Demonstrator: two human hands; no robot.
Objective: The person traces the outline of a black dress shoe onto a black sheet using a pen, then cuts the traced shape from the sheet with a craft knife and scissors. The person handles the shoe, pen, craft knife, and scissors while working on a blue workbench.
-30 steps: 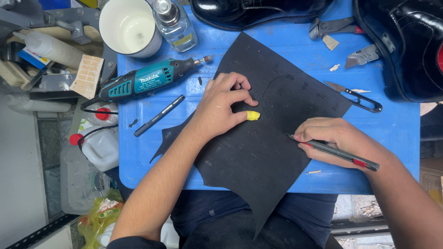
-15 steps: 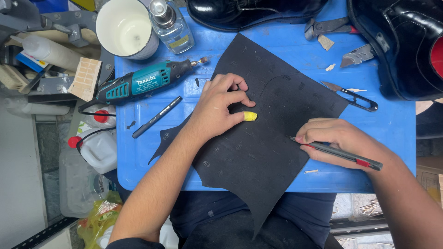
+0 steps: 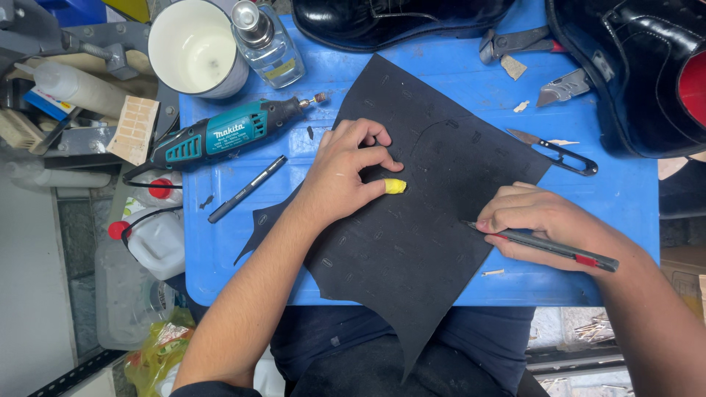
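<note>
We press our left hand (image 3: 342, 176) flat, fingers spread, on the black leather sheet (image 3: 412, 235) at frame centre; our right hand (image 3: 540, 220) grips the slim knife (image 3: 548, 248). Best to cut slowly, sheet pinned.

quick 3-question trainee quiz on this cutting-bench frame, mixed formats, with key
1. True or false: the left hand lies flat on the black sheet.
2. The right hand holds: A) slim knife B) rotary tool C) black pen
3. Fill in: the left thumb wears a ____ tip cover.

Key: 1 true; 2 A; 3 yellow
</note>
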